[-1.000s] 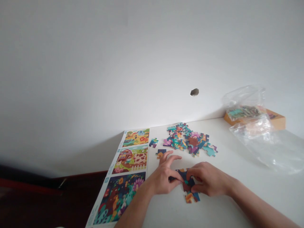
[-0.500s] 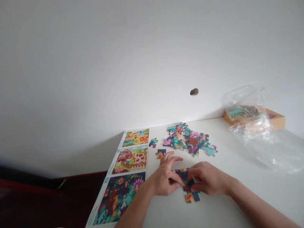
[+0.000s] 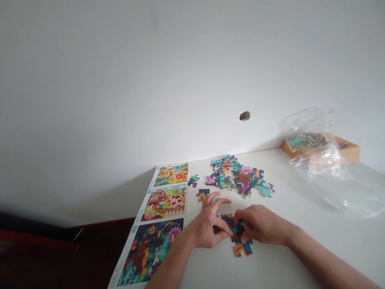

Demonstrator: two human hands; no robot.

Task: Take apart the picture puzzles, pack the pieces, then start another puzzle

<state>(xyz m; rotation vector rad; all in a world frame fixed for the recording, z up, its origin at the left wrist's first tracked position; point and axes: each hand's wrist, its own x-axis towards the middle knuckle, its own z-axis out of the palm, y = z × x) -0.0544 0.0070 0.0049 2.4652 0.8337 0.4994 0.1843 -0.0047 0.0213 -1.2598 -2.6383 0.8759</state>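
Note:
My left hand (image 3: 207,226) and my right hand (image 3: 263,228) meet over a small joined cluster of dark jigsaw pieces (image 3: 239,243) on the white table (image 3: 300,257). The left thumb and forefinger pinch the cluster's left edge while the other fingers stretch forward. My right hand's fingers curl onto the cluster's right side and press it. Just beyond the left fingertips lies a single dark and orange piece (image 3: 203,194). Another lone piece (image 3: 193,180) sits farther back. A loose pile of colourful pieces (image 3: 239,176) lies behind the hands.
A picture sheet (image 3: 162,212) with three printed scenes lies along the table's left edge. At the back right, crumpled clear plastic bags (image 3: 327,168) rest against a low wooden box (image 3: 349,150). A white wall with a small dark hole (image 3: 244,116) rises behind.
Both hands stay on the joined pieces. The fingers have shifted slightly on the cluster, and the view has drifted a little.

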